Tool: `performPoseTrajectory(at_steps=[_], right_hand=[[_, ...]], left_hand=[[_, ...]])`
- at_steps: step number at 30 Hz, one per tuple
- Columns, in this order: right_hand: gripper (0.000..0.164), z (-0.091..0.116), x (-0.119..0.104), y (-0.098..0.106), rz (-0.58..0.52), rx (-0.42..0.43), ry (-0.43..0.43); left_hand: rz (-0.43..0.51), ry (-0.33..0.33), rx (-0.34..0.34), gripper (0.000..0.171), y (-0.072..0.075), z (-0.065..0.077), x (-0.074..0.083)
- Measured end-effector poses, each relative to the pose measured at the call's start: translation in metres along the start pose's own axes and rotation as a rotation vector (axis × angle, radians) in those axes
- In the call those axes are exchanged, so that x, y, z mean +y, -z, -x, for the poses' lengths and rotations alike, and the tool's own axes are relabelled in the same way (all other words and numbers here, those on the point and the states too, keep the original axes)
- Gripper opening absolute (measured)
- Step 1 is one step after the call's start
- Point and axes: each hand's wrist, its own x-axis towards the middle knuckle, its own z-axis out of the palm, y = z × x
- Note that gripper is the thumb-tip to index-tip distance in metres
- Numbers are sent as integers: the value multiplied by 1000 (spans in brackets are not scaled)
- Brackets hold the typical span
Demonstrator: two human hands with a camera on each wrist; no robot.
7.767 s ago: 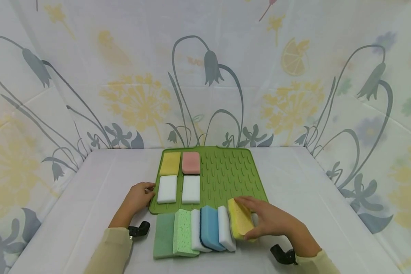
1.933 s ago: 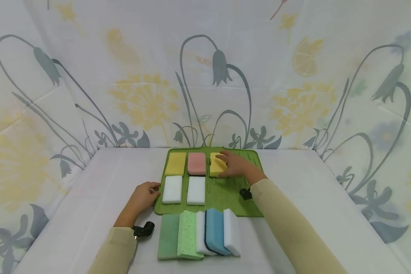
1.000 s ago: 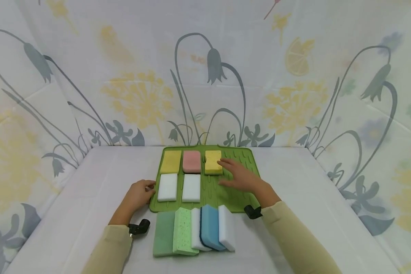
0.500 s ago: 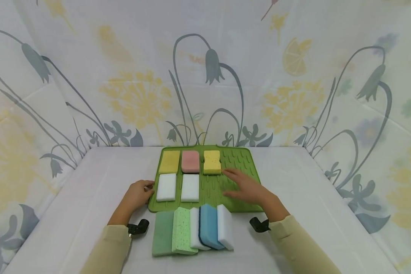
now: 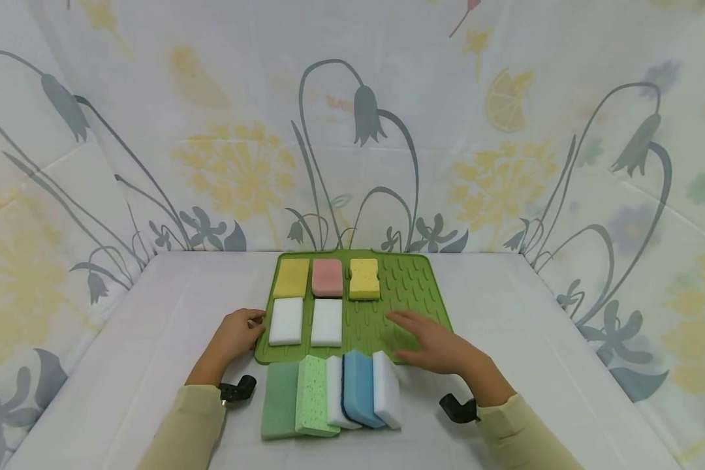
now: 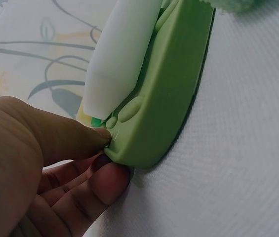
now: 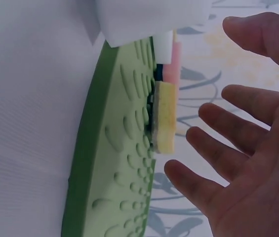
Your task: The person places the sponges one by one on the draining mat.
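Note:
My left hand pinches the left edge of the green silicone mat between thumb and fingers, seen closely in the left wrist view. On the mat lie a yellow sponge, a pink sponge and a yellow notched sponge along the back, with two white sponges in front of them. My right hand hovers over the mat's front right part, fingers spread and holding nothing. Nearest to it is a white sponge, the right end of a leaning row.
The row in front of the mat also has a dark green sponge, a speckled light green sponge, another white sponge and a blue sponge. A white cloth covers the table; a flowered curtain stands behind.
The yellow notched sponge went from the row's right end to the mat's back row, beside the pink one. My right hand let go and drew back toward the front right. The left stayed.

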Motion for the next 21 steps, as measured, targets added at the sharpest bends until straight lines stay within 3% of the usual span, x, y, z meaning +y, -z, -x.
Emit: performPoseTrajectory(at_steps=[12,21], right_hand=[[65,20,-10,-4,-53,-76,5],[81,30,-16,-10,-95,-141,-2]], left_hand=[[-15,-7,0,41,-1,-2,-1],[-25,-10,7,39,0,1,1]])
